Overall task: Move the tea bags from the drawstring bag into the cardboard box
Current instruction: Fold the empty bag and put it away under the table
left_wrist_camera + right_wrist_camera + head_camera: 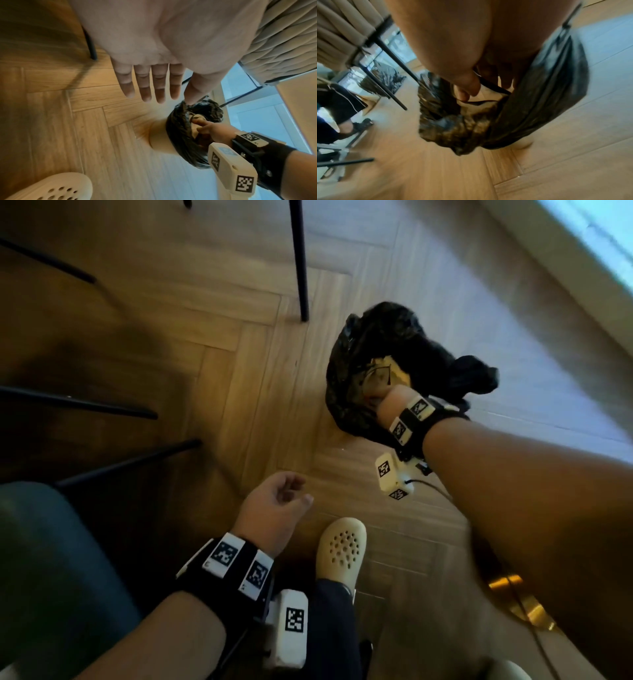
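A crumpled black drawstring bag (376, 337) lies on the wooden floor with its mouth open. Pale yellowish packets (380, 374) show inside it. My right hand (394, 402) reaches into the mouth. In the right wrist view its thumb and fingers (467, 86) are down among the pale packets (488, 97) and a black drawstring (494, 86), and the blur hides any grip. From the left wrist view, one finger of the right hand (202, 124) points into the bag (180, 135). My left hand (291, 491) hovers empty over the floor, fingers straight (159, 88). No cardboard box is clearly seen.
A cream perforated shoe (342, 546) stands on the floor below the left hand. Thin black furniture legs (301, 261) rise behind the bag, with more at the left (78, 405). A teal seat (41, 577) fills the lower left. A tan object (159, 135) sits beside the bag.
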A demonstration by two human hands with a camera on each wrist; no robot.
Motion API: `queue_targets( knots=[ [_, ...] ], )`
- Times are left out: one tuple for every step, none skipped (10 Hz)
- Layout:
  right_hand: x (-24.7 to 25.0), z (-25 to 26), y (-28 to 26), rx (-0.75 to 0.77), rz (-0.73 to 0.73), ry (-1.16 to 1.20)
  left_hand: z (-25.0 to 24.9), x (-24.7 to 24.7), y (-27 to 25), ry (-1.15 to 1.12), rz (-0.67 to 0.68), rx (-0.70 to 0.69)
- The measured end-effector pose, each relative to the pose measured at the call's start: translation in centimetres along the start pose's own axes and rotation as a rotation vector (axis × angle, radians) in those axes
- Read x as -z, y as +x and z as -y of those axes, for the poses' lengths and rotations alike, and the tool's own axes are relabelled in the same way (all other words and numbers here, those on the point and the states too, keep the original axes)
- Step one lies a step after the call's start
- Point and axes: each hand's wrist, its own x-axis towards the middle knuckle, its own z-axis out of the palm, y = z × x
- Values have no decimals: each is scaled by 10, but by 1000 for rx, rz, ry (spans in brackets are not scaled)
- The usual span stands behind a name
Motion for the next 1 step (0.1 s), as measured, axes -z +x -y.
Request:
queue_targets(
  knots=[
    [23,1,-47,24,-106,114,-34,-4,-25,-13,-3,-42]
  ],
)
